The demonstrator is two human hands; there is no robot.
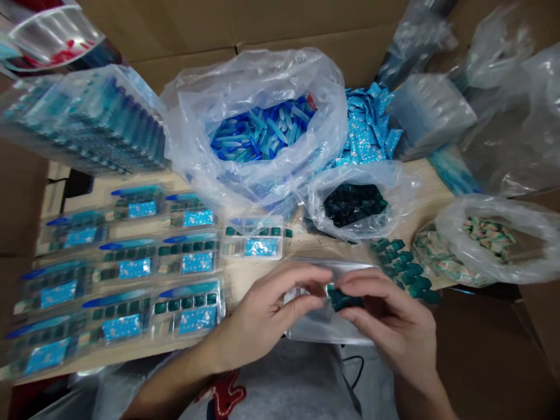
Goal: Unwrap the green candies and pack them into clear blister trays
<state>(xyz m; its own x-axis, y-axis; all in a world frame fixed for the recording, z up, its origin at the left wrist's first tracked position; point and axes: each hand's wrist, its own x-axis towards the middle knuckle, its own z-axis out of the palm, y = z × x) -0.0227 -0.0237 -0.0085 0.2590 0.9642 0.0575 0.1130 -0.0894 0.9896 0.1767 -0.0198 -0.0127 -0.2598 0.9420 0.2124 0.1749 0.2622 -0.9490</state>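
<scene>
My left hand [266,309] and my right hand [387,315] meet above a clear plastic blister tray [326,329]. Between their fingertips is a small dark green piece [345,300], pinched by both hands. Much of the tray is hidden beneath my fingers. Just beyond my right hand lies a row of loose dark green pieces [405,268] on the wooden table [301,236]. To the left of my left hand stand filled blister packs [188,312] holding dark green pieces, blue cards and long blue items.
Open plastic bags hold blue sticks [262,131], dark green pieces [354,204] and multicoloured packets [487,236]. A pile of blue sachets [367,125] lies between the bags. A stack of packed trays [87,119] sits at the far left, and cardboard box walls [490,332] border the table.
</scene>
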